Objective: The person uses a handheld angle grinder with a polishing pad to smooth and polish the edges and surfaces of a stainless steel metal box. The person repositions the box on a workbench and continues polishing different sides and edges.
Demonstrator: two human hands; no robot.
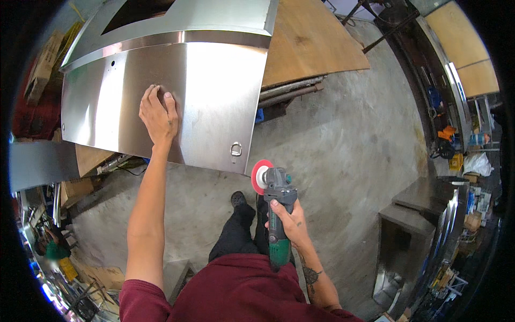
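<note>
My left hand (159,115) rests on the front face of a large shiny sheet-metal box (220,96), its fingers spread and slightly bent, with nothing in them. Low on the panel's right side sits a small metal ring pull (235,149), and a small round hole (113,63) shows at its upper left. In my right hand (294,221) is a green and grey angle grinder (280,214), held upright by its body. A red disc (259,177) with a white centre is fitted on its head. The disc is near the panel's lower right corner; whether they touch I cannot tell.
A plywood-topped table (311,43) lies under and behind the metal box, with metal pipes (289,92) below its edge. At right stand dark metal cabinets (402,236) and shelves of tools. Clutter and another metal piece (40,163) line the left. The floor (343,161) is grey concrete.
</note>
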